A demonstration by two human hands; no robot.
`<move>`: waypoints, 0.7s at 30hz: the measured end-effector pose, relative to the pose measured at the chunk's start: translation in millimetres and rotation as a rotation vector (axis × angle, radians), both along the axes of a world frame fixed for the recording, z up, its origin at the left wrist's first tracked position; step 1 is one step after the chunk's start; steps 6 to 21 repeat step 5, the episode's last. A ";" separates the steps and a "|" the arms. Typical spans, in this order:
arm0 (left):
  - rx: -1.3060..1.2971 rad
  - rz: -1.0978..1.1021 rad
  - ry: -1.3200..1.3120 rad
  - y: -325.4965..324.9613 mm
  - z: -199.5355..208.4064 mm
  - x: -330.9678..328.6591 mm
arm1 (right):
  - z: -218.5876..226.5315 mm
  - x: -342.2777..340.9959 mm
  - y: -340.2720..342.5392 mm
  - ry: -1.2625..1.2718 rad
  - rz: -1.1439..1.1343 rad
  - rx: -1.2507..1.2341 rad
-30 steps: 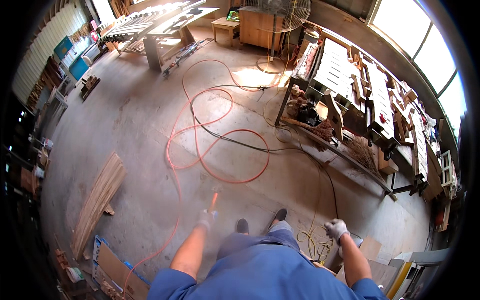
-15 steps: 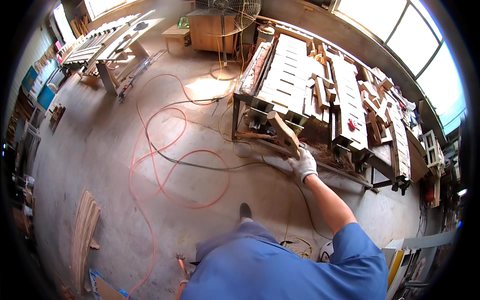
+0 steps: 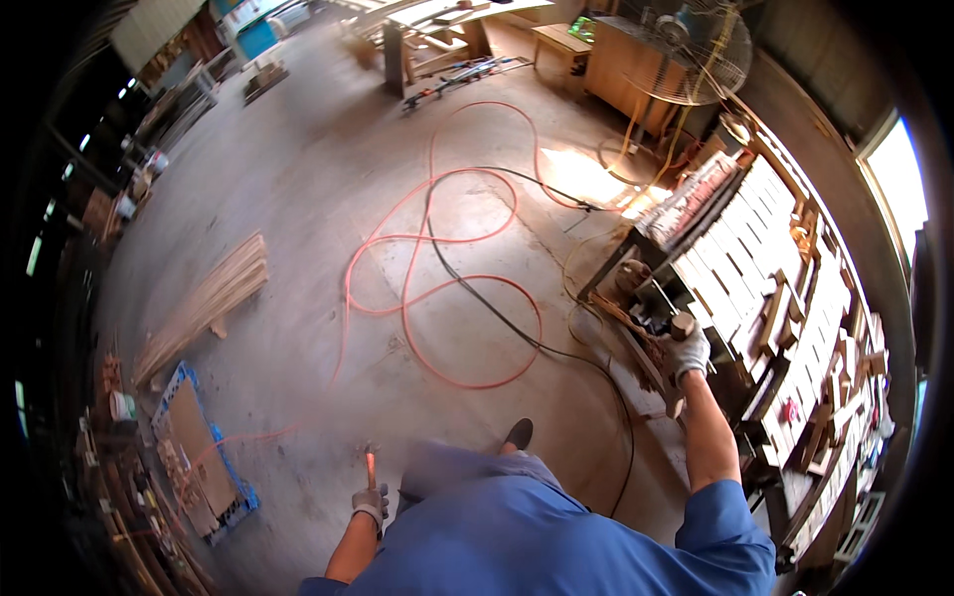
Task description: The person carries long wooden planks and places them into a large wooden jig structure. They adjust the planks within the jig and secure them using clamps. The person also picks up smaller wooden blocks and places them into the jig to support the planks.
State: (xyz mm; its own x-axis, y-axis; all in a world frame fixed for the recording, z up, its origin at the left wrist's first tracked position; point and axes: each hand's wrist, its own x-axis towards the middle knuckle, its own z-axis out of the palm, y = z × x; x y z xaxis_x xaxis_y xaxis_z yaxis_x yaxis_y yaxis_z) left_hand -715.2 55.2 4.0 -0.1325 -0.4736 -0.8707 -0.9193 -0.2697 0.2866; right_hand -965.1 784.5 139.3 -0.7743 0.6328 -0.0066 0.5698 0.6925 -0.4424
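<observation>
My right hand (image 3: pixel 687 354), in a pale work glove, is closed around a curved wooden piece (image 3: pixel 682 325). The round end of the wood shows above my fingers, and the rest is largely hidden behind the hand. It is held beside the near left end of a long workbench (image 3: pixel 740 223). Low at my left side, my gloved left hand (image 3: pixel 372 504) grips an orange-handled tool (image 3: pixel 372 467). The tool's small metallic head points away from me and is too blurred to make out its kind.
Looped orange hose (image 3: pixel 467 382) and a dark hose (image 3: pixel 477 298) lie across the concrete floor. Long boards (image 3: pixel 214 298) are stacked to the left, above a blue-edged pallet (image 3: pixel 204 457). A caged fan (image 3: pixel 686 45) stands at the back. Wood offcuts (image 3: pixel 780 313) cover the bench.
My view has swung left, shifting the bench rightward in the picture. The wooden piece now points more toward me in my right hand. My left hand and its tool have come further into view.
</observation>
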 end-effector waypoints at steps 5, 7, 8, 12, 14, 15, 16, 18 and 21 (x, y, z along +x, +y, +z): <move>0.205 0.091 -0.058 -34.3 -24.2 29.2 | -25.9 9.6 -17.1 -0.128 -0.001 -0.059; 0.205 0.091 -0.058 -34.3 -24.2 29.2 | -25.9 9.6 -17.1 -0.128 -0.001 -0.059; 0.205 0.091 -0.058 -34.3 -24.2 29.2 | -25.9 9.6 -17.1 -0.128 -0.001 -0.059; 0.205 0.091 -0.058 -34.3 -24.2 29.2 | -25.9 9.6 -17.1 -0.128 -0.001 -0.059; 0.205 0.091 -0.058 -34.3 -24.2 29.2 | -25.9 9.6 -17.1 -0.128 -0.001 -0.059; 0.205 0.091 -0.058 -34.3 -24.2 29.2 | -25.9 9.6 -17.1 -0.128 -0.001 -0.059; 0.205 0.091 -0.058 -34.3 -24.2 29.2 | -25.9 9.6 -17.1 -0.128 -0.001 -0.059; 0.205 0.091 -0.058 -34.3 -24.2 29.2 | -25.9 9.6 -17.1 -0.128 -0.001 -0.059; 0.205 0.091 -0.058 -34.3 -24.2 29.2 | -25.9 9.6 -17.1 -0.128 -0.001 -0.059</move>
